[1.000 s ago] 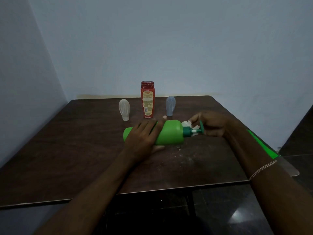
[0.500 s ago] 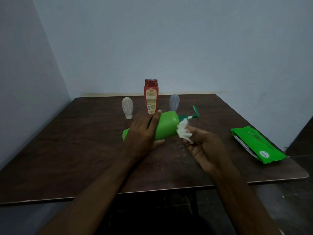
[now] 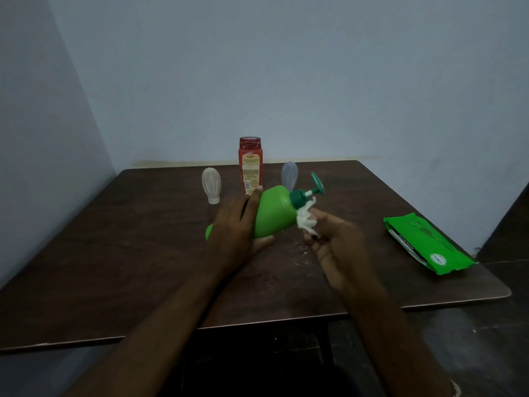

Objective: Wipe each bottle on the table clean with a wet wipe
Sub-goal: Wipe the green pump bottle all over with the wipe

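At the near edge of the dark wooden table (image 3: 114,267), two bare forearms reach in toward its middle. The left hand (image 3: 237,227) grips the green pump bottle (image 3: 274,213), fingers curled over the top of its body and thumb under it. The bottle is tilted: its base shows at the near left past the hand, and its neck rises toward the far right. Whether the base touches the table cannot be told. Just right of it, the right hand (image 3: 335,242) pinches a crumpled white wet wipe (image 3: 306,220) in its fingertips, and the wipe touches the bottle's shoulder below the dark green collar (image 3: 297,199). The dark green pump head (image 3: 317,183) sticks out above the wipe, pointing far and right.

Well apart at the right side of the table lies a green pack of wipes (image 3: 423,245), flat, close to the table's edge.

Farther back, three bottles stand in a row: a clear bottle (image 3: 211,184) at the left resting on its cap, a red bottle (image 3: 250,167) upright in the middle, and a bluish bottle (image 3: 289,176) at the right, partly hidden behind the green one. Beyond them rises a pale wall (image 3: 286,81).
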